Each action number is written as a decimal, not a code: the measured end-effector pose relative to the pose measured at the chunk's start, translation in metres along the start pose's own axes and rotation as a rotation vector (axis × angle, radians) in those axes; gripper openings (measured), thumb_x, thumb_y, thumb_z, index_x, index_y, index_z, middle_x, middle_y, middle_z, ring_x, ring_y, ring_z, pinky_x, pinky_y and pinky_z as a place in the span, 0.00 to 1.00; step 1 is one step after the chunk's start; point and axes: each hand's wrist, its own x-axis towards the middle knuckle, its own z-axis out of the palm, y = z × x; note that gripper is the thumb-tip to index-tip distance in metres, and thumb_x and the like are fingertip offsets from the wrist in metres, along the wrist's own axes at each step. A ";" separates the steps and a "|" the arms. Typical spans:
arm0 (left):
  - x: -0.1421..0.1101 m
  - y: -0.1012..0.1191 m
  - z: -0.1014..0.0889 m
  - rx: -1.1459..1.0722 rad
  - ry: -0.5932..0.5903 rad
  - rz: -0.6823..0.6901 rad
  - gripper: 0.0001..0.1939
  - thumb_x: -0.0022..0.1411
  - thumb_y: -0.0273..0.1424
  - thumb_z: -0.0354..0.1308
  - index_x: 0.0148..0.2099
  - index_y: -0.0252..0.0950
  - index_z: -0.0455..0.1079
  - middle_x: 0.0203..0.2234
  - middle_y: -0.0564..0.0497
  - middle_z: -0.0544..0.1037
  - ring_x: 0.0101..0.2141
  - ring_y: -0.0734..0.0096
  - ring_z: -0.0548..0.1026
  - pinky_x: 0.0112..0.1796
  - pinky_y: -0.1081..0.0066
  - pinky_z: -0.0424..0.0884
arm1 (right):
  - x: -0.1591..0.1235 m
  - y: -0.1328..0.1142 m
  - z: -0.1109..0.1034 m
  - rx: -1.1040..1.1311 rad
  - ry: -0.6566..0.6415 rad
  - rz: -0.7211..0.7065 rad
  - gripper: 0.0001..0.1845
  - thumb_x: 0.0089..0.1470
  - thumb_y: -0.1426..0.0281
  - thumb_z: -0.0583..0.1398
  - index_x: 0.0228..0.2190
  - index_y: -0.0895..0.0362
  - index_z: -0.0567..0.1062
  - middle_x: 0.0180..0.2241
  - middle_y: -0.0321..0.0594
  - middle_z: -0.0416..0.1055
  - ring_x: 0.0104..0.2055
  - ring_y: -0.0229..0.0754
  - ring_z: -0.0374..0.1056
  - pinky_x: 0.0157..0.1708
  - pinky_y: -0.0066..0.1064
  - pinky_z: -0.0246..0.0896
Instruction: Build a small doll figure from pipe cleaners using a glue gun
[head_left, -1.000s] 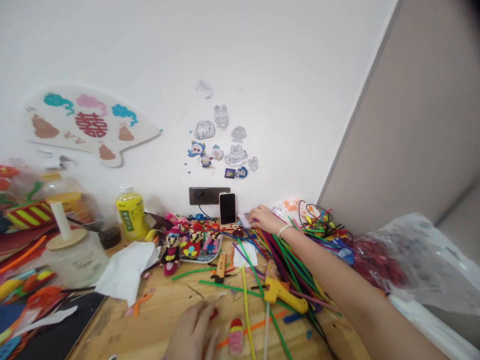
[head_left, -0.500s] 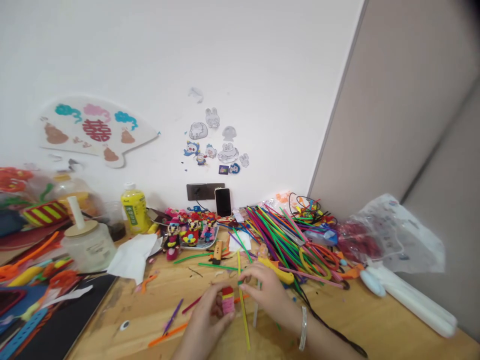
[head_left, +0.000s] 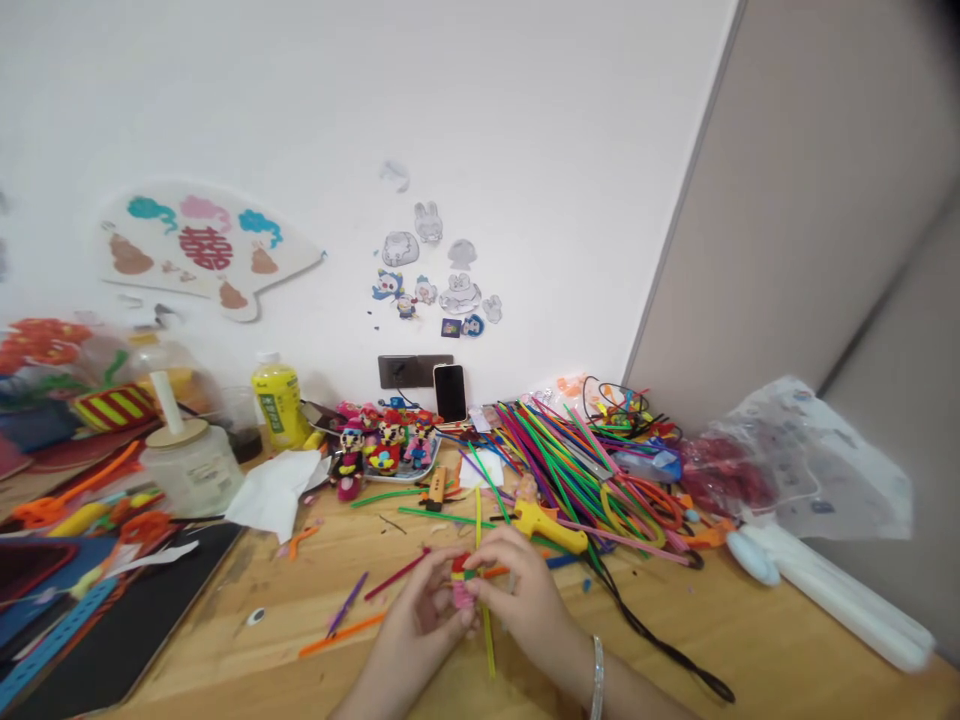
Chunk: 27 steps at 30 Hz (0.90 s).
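My left hand (head_left: 424, 607) is closed around a small pink, red and yellow piece (head_left: 463, 592) that looks wound from pipe cleaner. My right hand (head_left: 523, 590) pinches a tiny green bit (head_left: 470, 574) against the upper part of that piece, and the two hands meet there. Below the fingers, a yellow pipe cleaner (head_left: 489, 645) lies on the table, partly hidden by my right hand. An orange pipe cleaner (head_left: 343, 635) and a short purple one (head_left: 348, 603) rest to the left of my left hand, with a dark red one (head_left: 397, 574) nearby.
Behind my right hand lie a yellow glue gun (head_left: 551, 527) and a heap of coloured pipe cleaners (head_left: 559, 460). Several small figures stand on a tray (head_left: 397, 470). A yellow-labelled bottle (head_left: 279, 402), a glass jar (head_left: 191, 475) and white paper (head_left: 276, 495) are at left.
My right hand has moved left and brought the green bit onto the piece in my left hand. The camera view has shifted slightly.
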 end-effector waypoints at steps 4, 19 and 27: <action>0.000 0.000 0.001 -0.076 -0.022 0.003 0.24 0.45 0.33 0.68 0.44 0.39 0.63 0.32 0.52 0.74 0.27 0.73 0.73 0.27 0.72 0.69 | -0.002 -0.001 0.000 -0.018 -0.009 -0.012 0.08 0.47 0.75 0.62 0.31 0.51 0.76 0.33 0.37 0.66 0.39 0.43 0.63 0.39 0.33 0.58; 0.001 -0.007 -0.006 0.079 0.099 -0.085 0.24 0.47 0.45 0.63 0.40 0.37 0.61 0.21 0.57 0.73 0.16 0.75 0.72 0.12 0.78 0.66 | -0.005 0.006 0.008 0.071 -0.046 0.055 0.03 0.52 0.71 0.55 0.29 0.53 0.68 0.30 0.37 0.66 0.35 0.43 0.63 0.35 0.33 0.58; 0.003 -0.009 -0.012 0.055 0.264 0.031 0.27 0.35 0.32 0.71 0.41 0.39 0.67 0.35 0.49 0.77 0.29 0.67 0.75 0.25 0.74 0.69 | -0.002 0.011 0.008 0.136 0.010 0.140 0.04 0.48 0.74 0.54 0.29 0.56 0.68 0.30 0.38 0.65 0.35 0.43 0.64 0.36 0.33 0.59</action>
